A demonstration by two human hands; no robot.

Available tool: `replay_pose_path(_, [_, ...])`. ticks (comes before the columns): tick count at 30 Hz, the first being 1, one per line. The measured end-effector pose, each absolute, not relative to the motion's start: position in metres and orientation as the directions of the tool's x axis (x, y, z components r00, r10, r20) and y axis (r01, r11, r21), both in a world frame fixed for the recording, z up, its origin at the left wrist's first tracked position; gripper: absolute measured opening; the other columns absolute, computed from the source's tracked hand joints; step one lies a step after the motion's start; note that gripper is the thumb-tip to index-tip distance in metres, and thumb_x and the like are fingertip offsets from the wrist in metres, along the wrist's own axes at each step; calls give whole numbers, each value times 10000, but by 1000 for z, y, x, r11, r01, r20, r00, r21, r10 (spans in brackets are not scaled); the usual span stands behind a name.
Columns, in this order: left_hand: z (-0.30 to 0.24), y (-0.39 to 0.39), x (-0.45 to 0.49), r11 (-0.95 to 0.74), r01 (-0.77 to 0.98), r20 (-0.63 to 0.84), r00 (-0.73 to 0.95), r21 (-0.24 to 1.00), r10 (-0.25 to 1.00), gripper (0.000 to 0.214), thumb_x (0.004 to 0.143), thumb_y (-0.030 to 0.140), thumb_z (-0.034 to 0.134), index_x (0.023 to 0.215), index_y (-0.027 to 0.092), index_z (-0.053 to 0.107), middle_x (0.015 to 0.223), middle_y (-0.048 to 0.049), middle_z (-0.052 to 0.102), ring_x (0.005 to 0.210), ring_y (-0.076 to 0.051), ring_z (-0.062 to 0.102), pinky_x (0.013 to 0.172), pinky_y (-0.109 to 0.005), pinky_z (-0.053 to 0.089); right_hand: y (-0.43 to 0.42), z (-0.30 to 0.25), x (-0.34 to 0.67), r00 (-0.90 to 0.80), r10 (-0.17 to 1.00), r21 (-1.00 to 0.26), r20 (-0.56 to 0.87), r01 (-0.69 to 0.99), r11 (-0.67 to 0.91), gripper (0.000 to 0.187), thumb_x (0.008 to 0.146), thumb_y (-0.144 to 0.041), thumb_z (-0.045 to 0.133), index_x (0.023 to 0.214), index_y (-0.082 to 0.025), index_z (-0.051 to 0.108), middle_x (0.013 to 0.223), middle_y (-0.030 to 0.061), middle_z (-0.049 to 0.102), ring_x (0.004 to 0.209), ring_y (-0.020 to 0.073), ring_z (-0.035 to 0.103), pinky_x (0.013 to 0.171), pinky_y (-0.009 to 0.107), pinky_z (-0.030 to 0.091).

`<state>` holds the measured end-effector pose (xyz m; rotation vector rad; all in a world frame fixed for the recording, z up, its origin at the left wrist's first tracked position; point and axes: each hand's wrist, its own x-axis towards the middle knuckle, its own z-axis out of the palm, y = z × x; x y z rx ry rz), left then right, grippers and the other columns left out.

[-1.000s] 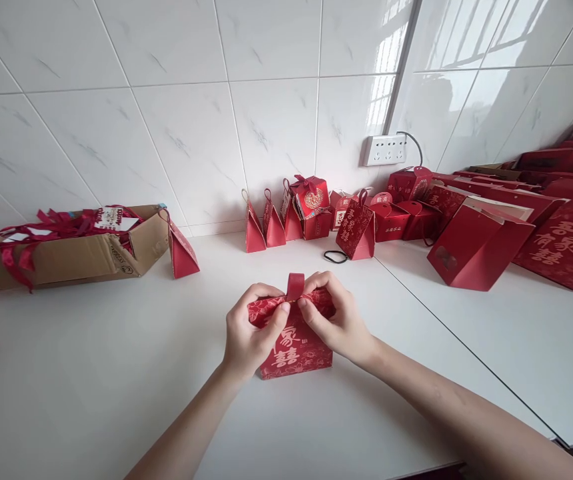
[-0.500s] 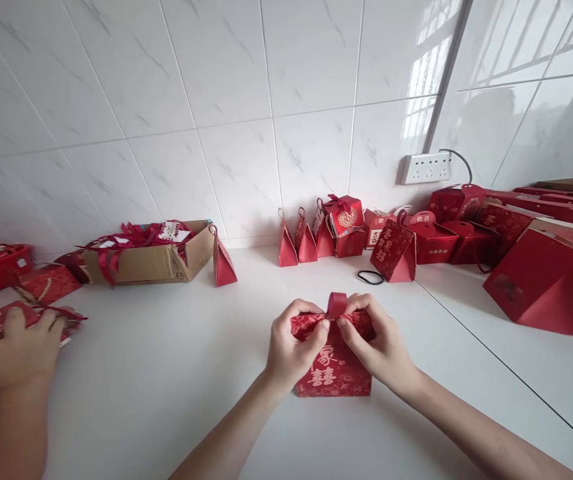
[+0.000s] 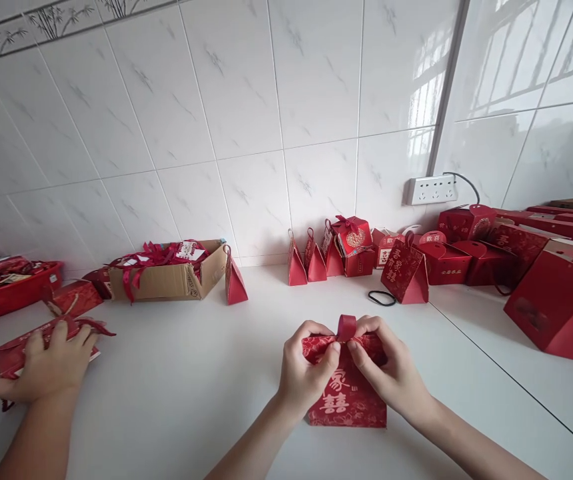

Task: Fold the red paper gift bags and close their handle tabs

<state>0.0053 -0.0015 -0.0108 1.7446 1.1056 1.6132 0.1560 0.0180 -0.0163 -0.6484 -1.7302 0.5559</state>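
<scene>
Gift box [image 3: 349, 410], red, folded upright; ribbon loop [image 3: 346, 327] atop the box; left hand [image 3: 304, 373] and right hand [image 3: 391, 368], fingers pinching box's top edge; fastening seemingly unfinished.

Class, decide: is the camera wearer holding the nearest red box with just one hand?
No: the left hand and the right hand both pinch the red box at its top.

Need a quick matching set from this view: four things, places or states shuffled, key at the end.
1. cardboard box
2. black band
3. socket strip
4. front-centre red box

A. white, against the tiled wall
B. pinched near its top by left hand and right hand
C. holding dark red ribbons
D. a ring, lying on the table

Pairs: 1-C, 2-D, 3-A, 4-B
</scene>
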Motion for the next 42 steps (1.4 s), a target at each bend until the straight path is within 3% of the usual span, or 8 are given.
replay_pose_path(42, [-12, -1, 4, -541, 213, 558, -23, 814, 830, 118, 819, 290, 599, 784, 181, 569, 654, 7, 623, 568, -111, 580, 553, -196, 493, 17, -18, 157, -210, 658, -644, 723, 137, 752, 87, 938, -215, 482, 859, -251, 468, 701, -48, 532, 543, 96, 486, 501, 199, 435])
